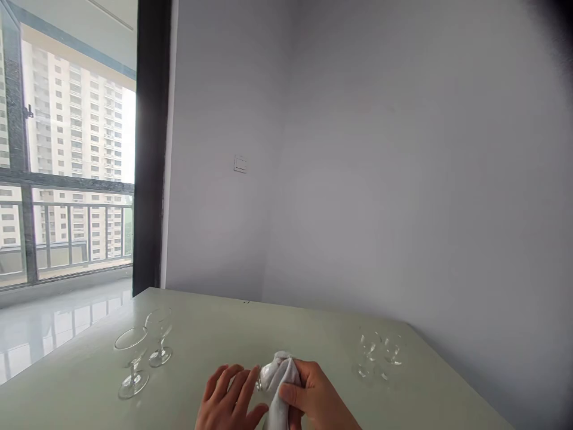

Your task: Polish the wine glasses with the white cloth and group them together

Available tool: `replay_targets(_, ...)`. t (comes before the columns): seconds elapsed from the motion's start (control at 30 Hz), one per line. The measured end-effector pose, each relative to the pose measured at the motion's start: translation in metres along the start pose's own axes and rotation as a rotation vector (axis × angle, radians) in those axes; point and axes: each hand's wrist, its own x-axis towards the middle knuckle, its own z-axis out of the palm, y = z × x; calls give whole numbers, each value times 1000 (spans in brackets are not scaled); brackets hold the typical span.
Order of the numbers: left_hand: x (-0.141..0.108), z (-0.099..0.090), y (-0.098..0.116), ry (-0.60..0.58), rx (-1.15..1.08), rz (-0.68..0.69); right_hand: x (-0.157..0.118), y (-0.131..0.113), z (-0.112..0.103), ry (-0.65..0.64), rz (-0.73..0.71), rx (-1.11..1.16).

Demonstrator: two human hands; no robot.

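Observation:
A light grey-white cloth (281, 394) is pinched between the thumb and fingers of my right hand (316, 393), over the table at the bottom centre. Part of a clear glass (265, 377) shows at the cloth's left side; the rest of it is covered. My left hand (231, 397) is just left of the glass, palm down, its fingers apart and its fingertips close to the glass rim. Whether those fingertips touch the glass is hard to see.
Two stemmed glasses, one nearer (133, 364) and one farther (160, 337), stand upright on the left of the pale green table (201, 322). Several small clear glasses (369, 346) are at the right. Grey walls (358, 179) rise behind the table, with a window at the left.

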Motion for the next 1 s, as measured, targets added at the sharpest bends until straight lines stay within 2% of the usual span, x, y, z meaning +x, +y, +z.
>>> replay_targets(0.1,-2,-3,-9,-36,-26,-25,8,2,11,-23,-16,90)
replay_targets(0.17,-2,-2,-12,-140,-175,-71,1,-9,14,-60,-32,46)
replay_targets(0.27,-1,3,-10,-362,-406,-194,-16,-30,8,-90,-19,-100)
replay_targets(0.33,0,6,-5,-451,-458,-248,-21,-33,2,-89,-15,-173)
replay_targets(0.4,1,7,-1,-407,-364,-202,-16,-24,-1,-38,-19,-172)
replay_targets(0.47,0,5,-1,-253,-179,-114,-3,-8,3,27,-35,-95)
replay_targets(0.53,-1,3,-4,-116,-39,-62,11,6,11,35,-56,14)
replay_targets(0.57,-3,2,-7,-79,-12,-56,15,9,16,16,-67,54)
replay_targets(0.63,-5,1,-13,-80,-55,-61,16,7,23,-9,-60,56)
replay_targets(0.73,-5,3,-17,-238,-261,-163,1,-12,21,-9,-45,-118)
replay_targets(0.83,-2,6,-14,-580,-527,-377,-18,-29,8,-44,-11,-256)
replay_targets(0.87,-2,7,-11,-678,-596,-415,-20,-30,4,-47,19,-272)
replay_targets(0.9,-1,8,-9,-727,-630,-426,-21,-28,1,-42,40,-277)
replay_targets(0.93,-1,9,-7,-707,-615,-412,-18,-24,-1,-23,50,-267)
replay_targets(0.97,-1,9,-6,-620,-551,-373,-13,-17,-1,2,47,-231)
replay_targets(1.0,-2,9,-5,-484,-446,-318,-6,-10,0,25,27,-170)
